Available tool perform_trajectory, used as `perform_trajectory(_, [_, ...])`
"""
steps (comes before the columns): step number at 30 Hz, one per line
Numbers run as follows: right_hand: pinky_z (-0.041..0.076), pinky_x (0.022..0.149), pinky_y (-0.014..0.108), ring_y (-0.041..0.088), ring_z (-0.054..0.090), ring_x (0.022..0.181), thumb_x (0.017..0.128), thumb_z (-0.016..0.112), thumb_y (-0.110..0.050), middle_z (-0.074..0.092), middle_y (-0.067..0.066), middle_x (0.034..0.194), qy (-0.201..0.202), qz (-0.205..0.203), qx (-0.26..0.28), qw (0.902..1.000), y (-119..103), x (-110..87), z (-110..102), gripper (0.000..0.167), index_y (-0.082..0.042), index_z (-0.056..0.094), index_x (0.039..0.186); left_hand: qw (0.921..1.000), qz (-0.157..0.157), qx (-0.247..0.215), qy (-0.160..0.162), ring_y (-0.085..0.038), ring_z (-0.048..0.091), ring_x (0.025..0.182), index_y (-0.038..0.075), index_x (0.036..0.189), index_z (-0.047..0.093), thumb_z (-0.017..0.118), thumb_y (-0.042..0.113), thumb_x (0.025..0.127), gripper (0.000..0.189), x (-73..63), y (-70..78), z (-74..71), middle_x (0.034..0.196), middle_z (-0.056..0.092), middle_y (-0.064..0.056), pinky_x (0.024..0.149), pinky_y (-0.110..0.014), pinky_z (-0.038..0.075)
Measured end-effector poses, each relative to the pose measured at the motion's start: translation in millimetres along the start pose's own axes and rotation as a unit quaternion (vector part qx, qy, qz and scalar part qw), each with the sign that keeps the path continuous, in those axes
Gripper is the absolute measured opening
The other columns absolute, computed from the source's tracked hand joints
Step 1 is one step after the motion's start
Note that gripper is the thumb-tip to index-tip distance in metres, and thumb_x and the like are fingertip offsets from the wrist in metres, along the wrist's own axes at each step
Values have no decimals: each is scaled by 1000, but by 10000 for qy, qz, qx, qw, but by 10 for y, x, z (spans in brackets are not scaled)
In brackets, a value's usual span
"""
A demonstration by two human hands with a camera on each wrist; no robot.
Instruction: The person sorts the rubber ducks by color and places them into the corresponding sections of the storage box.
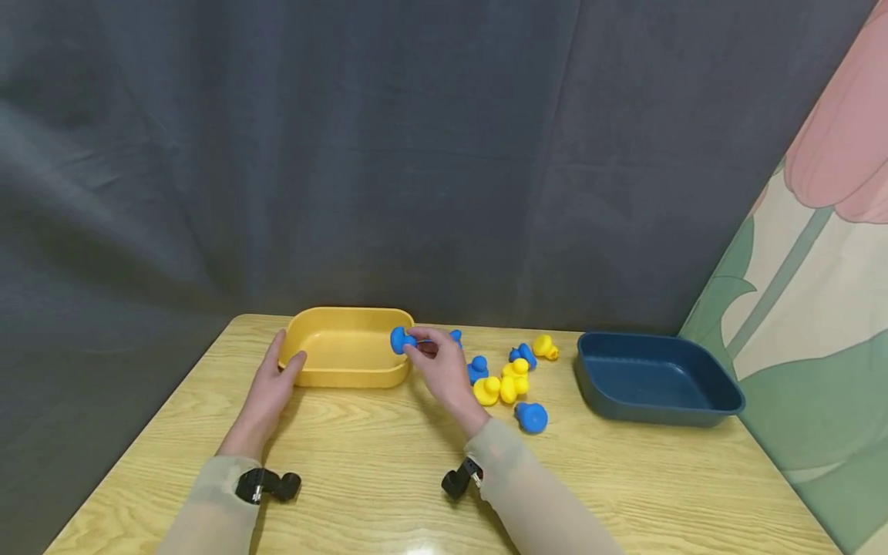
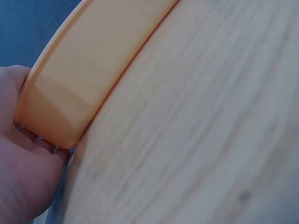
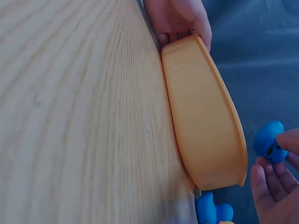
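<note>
Head view, right fingers (image 1: 422, 334) pinching duck (image 1: 398, 341), seemingly over tray (image 1: 347, 378)

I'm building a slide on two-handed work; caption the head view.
Left hand grips the yellow tray while the right hand pinches a blue toy near its rim.

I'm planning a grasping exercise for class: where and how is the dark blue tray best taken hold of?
The dark blue tray is probably best pinched at its right-end rim, coming from the right: its wall stands raised there, while a yellow toy lies near its left end.
</note>
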State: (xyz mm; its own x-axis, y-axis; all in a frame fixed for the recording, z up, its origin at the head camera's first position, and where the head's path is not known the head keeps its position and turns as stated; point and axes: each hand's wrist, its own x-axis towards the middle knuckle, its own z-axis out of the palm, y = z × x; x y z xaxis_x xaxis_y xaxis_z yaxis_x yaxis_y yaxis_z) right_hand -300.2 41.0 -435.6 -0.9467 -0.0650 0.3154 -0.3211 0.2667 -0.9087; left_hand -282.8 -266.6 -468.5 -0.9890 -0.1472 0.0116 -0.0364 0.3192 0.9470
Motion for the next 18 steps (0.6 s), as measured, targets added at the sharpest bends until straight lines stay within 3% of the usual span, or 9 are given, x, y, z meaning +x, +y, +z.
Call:
perform_trajectory(9, [61,88,31,20,69,100,102,82,-15,75,7,116,-165,-28,-559,9983,-2,81,116,26,-7,82,127,10000,27,41,60,-34,-4,170,24,179,-7,49,41,119,83,31,-43,32,185,-4,-8,136,-57,3])
perform_trajectory(18, [57,81,27,17,64,96,102,83,-17,73,3,109,-144,130,-699,9974,37,118,149,26,-10,83,126,9999,89,103,74,-33,-4,170,28,179,-6,49,45,118,84,33,-80,30,185,-3,-7,136,-57,2])
